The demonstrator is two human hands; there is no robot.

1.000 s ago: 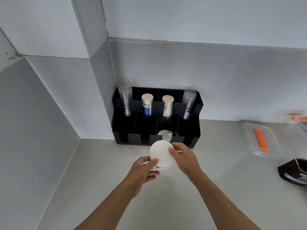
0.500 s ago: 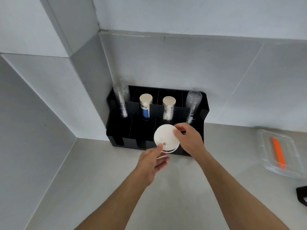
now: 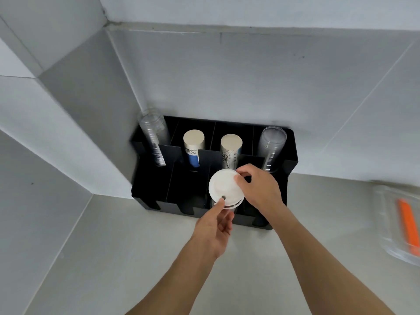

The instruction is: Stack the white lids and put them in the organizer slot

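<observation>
A small stack of round white lids [image 3: 223, 187] is held between both hands, right above the third front slot of the black organizer [image 3: 154, 183]. My right hand [image 3: 259, 187] pinches the stack's upper right rim. My left hand [image 3: 216, 226] supports it from below, thumb on the lower rim near the sip hole. The slot beneath is mostly hidden by the lids and hands.
The organizer stands in the wall corner. Its rear slots hold two stacks of clear cups [image 3: 154, 139] [image 3: 271, 146] and two stacks of paper cups [image 3: 193, 146] [image 3: 230, 151]. A clear tray with an orange item [image 3: 406, 223] lies on the counter at right.
Both hands have carried the lid stack away from me, from in front of the organizer to over its front slot. The camera has moved closer.
</observation>
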